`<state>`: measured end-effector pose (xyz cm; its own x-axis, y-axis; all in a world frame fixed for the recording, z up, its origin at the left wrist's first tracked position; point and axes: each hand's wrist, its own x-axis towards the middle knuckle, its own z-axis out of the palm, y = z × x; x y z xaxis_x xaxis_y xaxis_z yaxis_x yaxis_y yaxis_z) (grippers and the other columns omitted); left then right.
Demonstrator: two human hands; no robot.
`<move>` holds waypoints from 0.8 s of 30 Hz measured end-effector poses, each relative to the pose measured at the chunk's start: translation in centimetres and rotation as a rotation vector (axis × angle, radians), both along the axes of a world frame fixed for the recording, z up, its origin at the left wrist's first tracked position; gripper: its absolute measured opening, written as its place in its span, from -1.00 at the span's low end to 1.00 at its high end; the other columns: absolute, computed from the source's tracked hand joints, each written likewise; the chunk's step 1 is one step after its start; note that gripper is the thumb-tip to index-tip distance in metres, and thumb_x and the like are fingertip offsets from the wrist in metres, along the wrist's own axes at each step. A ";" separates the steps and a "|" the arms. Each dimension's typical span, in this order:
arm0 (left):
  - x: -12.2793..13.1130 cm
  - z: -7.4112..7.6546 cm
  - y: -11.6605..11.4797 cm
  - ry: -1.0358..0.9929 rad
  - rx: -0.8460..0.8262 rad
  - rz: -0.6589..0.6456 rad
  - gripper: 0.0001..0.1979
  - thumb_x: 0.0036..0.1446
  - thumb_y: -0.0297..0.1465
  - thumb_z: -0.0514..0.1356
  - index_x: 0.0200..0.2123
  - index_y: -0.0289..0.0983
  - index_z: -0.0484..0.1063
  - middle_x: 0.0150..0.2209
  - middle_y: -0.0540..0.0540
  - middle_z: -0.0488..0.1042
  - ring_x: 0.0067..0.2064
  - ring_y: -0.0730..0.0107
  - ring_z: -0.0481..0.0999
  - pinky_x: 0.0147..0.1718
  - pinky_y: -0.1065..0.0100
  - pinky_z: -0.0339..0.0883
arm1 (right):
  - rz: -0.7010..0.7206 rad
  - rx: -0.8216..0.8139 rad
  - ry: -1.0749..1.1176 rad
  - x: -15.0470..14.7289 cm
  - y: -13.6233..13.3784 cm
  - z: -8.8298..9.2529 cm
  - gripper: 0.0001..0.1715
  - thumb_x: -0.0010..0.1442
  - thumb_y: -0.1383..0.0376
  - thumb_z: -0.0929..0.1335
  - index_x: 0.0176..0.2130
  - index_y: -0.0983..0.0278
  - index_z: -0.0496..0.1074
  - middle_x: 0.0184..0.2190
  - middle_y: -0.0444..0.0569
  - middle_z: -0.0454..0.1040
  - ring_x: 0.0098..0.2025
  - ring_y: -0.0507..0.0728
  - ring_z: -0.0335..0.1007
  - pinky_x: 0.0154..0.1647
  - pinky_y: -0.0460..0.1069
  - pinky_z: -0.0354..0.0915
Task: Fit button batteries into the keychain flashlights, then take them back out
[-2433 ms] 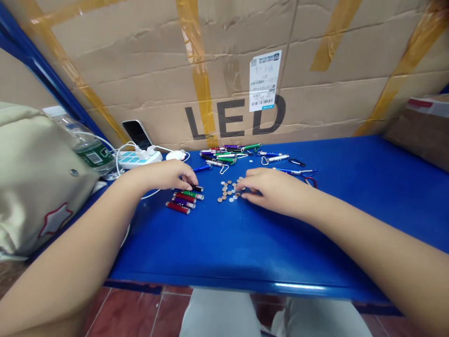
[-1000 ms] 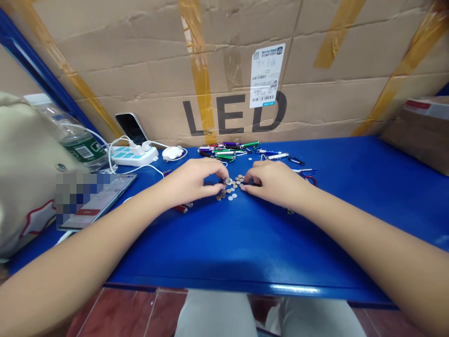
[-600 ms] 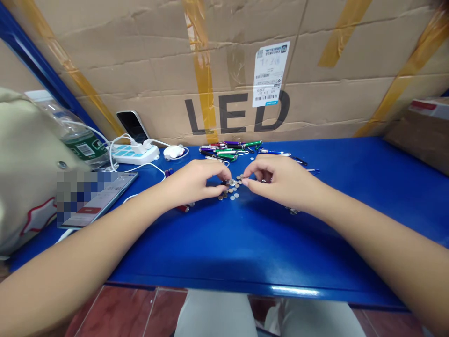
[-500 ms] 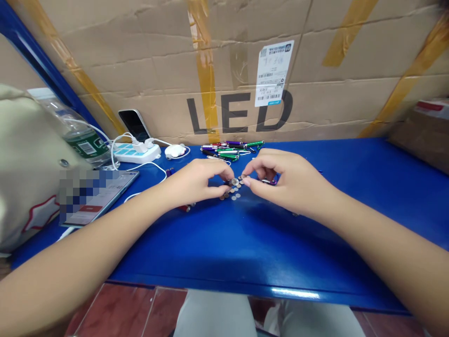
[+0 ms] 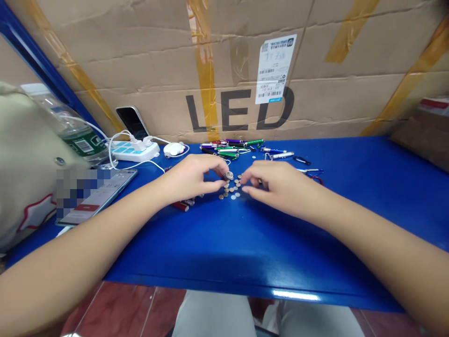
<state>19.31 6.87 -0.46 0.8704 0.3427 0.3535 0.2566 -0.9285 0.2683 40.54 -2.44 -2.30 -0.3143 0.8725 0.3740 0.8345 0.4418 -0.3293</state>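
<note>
My left hand [image 5: 196, 175] is closed around a small tube [image 5: 229, 175], its round metal rim showing at the fingertips. Most of the tube is hidden by the fingers. Below and beside it, several small round discs [image 5: 232, 189] that look like button cells lie scattered on the blue table. My right hand [image 5: 280, 185] hovers at the right edge of these discs. Its thumb and curled index finger are apart, with nothing visible between them. Partly covered by my left hand, several small tubes, one of them a red tube [image 5: 181, 206], lie on the table.
A pile of coloured penlights [image 5: 229, 150] lies at the back, with more penlights [image 5: 280, 154] to its right. Further left are a white power strip [image 5: 136, 152] with cables, a phone [image 5: 101, 196], a bottle [image 5: 84, 142] and a bag [image 5: 31, 173]. A large cardboard box [image 5: 157, 65] stands behind.
My right hand has moved slightly down and right, off the discs, and its fingers have parted. My left hand has stayed near the same spot, the tube's rim now facing more toward me.
</note>
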 end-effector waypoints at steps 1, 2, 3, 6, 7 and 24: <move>0.0 -0.1 0.1 0.004 0.002 0.006 -0.89 0.11 -0.44 0.24 -0.24 -0.27 0.49 -0.26 0.00 0.58 -0.22 0.44 0.54 -0.17 0.45 0.38 | 0.012 -0.064 -0.026 0.1 0.3 -0.2 -0.86 0.19 0.32 0.36 -0.24 0.25 0.53 -0.37 -0.08 0.46 -0.36 0.06 0.35 -0.33 -0.05 0.22; 0.0 -0.1 0.2 0.010 0.000 0.011 -0.88 0.11 -0.44 0.24 -0.24 -0.26 0.49 -0.27 0.00 0.58 -0.22 0.44 0.54 -0.17 0.44 0.38 | 0.017 -0.110 -0.044 0.1 0.6 -0.5 -0.85 0.20 0.31 0.36 -0.24 0.24 0.54 -0.35 -0.07 0.46 -0.36 0.06 0.36 -0.31 -0.05 0.22; 0.0 -0.1 0.2 0.016 -0.004 0.015 -0.88 0.11 -0.44 0.23 -0.23 -0.26 0.49 -0.27 0.00 0.58 -0.22 0.44 0.54 -0.17 0.44 0.39 | 0.016 -0.137 -0.056 0.0 0.9 -0.6 -0.84 0.21 0.29 0.36 -0.23 0.24 0.55 -0.33 -0.06 0.47 -0.35 0.06 0.36 -0.31 -0.04 0.22; 0.1 0.0 0.1 0.036 -0.028 0.014 -0.88 0.12 -0.43 0.23 -0.24 -0.26 0.49 -0.26 -0.01 0.58 -0.22 0.43 0.55 -0.15 0.42 0.39 | 0.018 -0.194 -0.051 -0.2 1.5 -0.9 -0.83 0.20 0.26 0.38 -0.21 0.24 0.56 -0.31 -0.05 0.50 -0.32 0.08 0.37 -0.30 -0.04 0.22; 0.1 0.0 0.0 0.042 -0.038 0.011 -0.88 0.12 -0.42 0.23 -0.24 -0.26 0.49 -0.26 -0.01 0.58 -0.21 0.42 0.55 -0.14 0.41 0.39 | 0.023 -0.219 -0.039 -0.3 1.6 -0.9 -0.84 0.19 0.26 0.39 -0.21 0.23 0.56 -0.31 -0.06 0.52 -0.31 0.08 0.38 -0.30 -0.04 0.22; 0.3 0.0 -0.2 0.030 -0.064 -0.012 -0.89 0.09 -0.49 0.24 -0.27 -0.27 0.49 -0.24 -0.01 0.59 -0.18 0.42 0.55 -0.13 0.40 0.37 | 0.001 -0.376 -0.102 -1.1 1.7 -0.1 -0.88 0.18 0.33 0.36 -0.32 0.21 0.55 -0.36 -0.11 0.57 -0.36 0.07 0.42 -0.35 -0.05 0.23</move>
